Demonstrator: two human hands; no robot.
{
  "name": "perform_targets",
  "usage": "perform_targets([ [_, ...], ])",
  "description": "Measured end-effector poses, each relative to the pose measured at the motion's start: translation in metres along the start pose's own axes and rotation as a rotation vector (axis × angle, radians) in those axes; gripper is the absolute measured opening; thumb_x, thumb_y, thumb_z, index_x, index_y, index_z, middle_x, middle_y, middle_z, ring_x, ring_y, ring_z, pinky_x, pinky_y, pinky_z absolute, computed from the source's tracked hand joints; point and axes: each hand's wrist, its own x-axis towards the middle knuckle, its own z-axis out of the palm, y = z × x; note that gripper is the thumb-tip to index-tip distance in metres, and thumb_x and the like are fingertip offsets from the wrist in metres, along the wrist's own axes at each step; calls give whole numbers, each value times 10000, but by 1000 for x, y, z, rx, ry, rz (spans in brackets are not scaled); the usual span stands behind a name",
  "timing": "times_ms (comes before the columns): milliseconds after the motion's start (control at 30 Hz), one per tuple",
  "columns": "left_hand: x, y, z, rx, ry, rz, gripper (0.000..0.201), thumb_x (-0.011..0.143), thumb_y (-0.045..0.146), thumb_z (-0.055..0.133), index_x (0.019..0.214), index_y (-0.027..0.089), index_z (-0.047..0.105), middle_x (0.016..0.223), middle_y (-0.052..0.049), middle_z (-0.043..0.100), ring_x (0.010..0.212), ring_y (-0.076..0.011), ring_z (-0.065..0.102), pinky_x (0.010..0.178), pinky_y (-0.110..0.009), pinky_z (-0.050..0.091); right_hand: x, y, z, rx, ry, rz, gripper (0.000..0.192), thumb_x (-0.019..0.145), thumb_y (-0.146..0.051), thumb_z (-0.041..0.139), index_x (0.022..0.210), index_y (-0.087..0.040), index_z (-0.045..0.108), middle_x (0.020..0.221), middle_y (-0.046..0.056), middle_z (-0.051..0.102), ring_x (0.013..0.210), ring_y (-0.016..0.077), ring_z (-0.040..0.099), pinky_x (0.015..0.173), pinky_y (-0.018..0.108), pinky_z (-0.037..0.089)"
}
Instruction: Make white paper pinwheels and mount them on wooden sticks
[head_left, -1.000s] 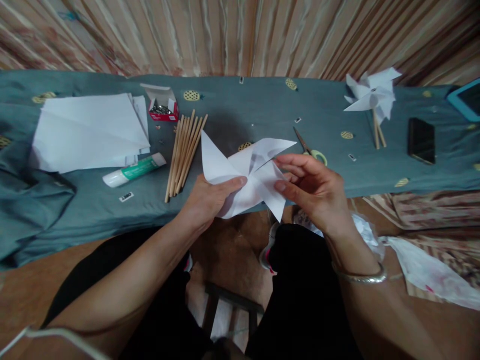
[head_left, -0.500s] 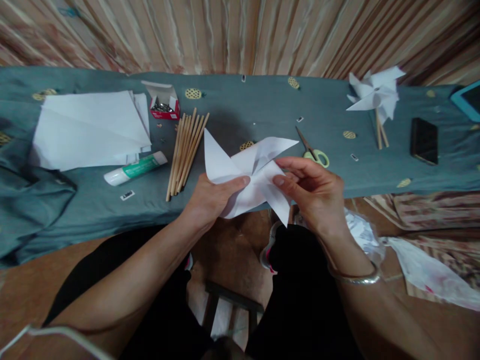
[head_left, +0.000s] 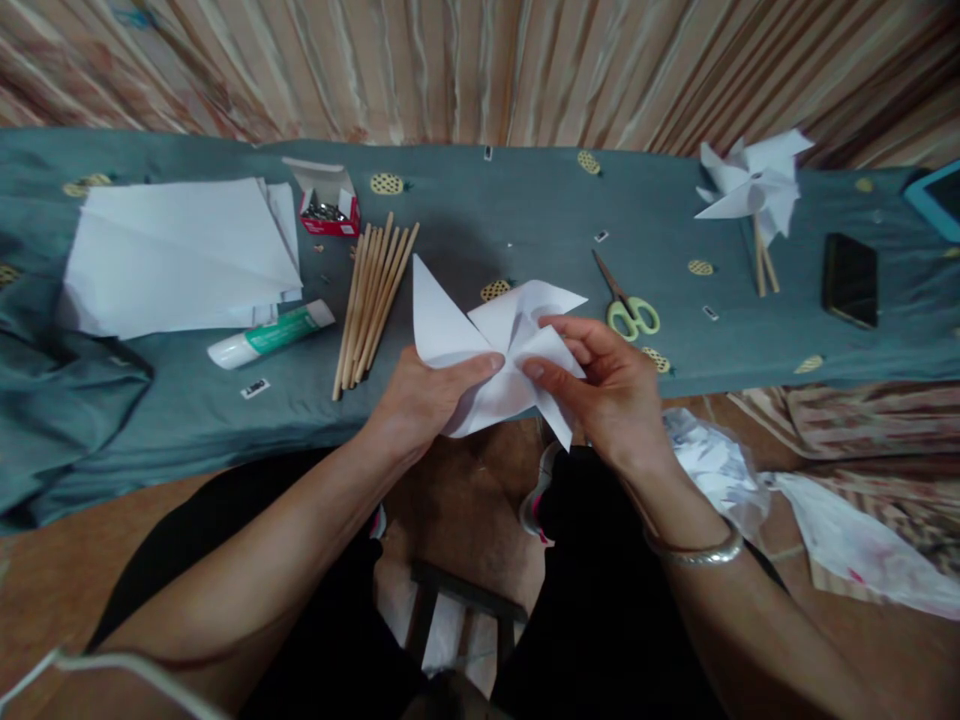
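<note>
A white paper pinwheel (head_left: pixel 450 330) with folded points hangs over the near edge of the table, held between both hands. My left hand (head_left: pixel 420 400) grips it from below, thumb pressed near its centre. My right hand (head_left: pixel 611 385) pinches the right-hand flaps, thumb and fingers closed on the paper close to the centre. Part of the pinwheel is hidden behind my fingers.
On the blue-grey cloth (head_left: pixel 525 215) lie a stack of white paper (head_left: pixel 180 255), a glue stick (head_left: pixel 270 335), several wooden sticks (head_left: pixel 373 295), a red box of pins (head_left: pixel 326 205), green scissors (head_left: pixel 630 305), finished pinwheels (head_left: pixel 750 185), a black phone (head_left: pixel 849 280). Crumpled paper (head_left: pixel 716 465) sits by my knee.
My right hand has slid left toward the pinwheel's centre, folding the right flap inward. The scissors behind it are now uncovered. My left hand has kept its hold.
</note>
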Motion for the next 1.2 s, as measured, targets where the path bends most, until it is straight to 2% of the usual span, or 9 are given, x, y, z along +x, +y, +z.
perform_targets([
  [133,1,-2,0,-12,-33,16,367,560,247,828,898,128,747,832,-45,763,725,-173,689,679,-268,546,0,1,1,-65,-11,-1,372,710,-390,796,1028,-269,644,915,-3,732,779,181,676,700,350,594],
  [300,1,-3,-1,38,-23,37,364,559,289,839,873,127,751,860,-69,767,743,-197,697,687,-292,557,-2,-1,4,-34,5,27,362,719,-362,786,1034,-279,630,883,-13,734,748,183,675,678,353,593],
  [600,1,-1,1,60,-6,32,354,545,299,844,837,125,746,835,-68,759,721,-189,688,665,-281,544,-3,-1,5,-100,28,23,397,760,-343,746,1120,-299,586,826,-15,720,701,188,671,640,358,581],
  [900,-2,-1,2,67,2,52,327,572,272,822,853,124,742,816,-48,750,682,-158,662,640,-251,524,-3,-2,9,-80,119,52,438,712,-365,791,1077,-266,571,743,-30,688,636,165,649,591,321,551],
  [1200,-5,1,2,78,4,33,342,570,279,828,860,122,738,796,-42,740,650,-151,644,622,-252,518,-4,-2,9,-138,105,58,472,712,-372,796,1112,-281,561,754,-22,682,607,173,627,568,342,548],
])
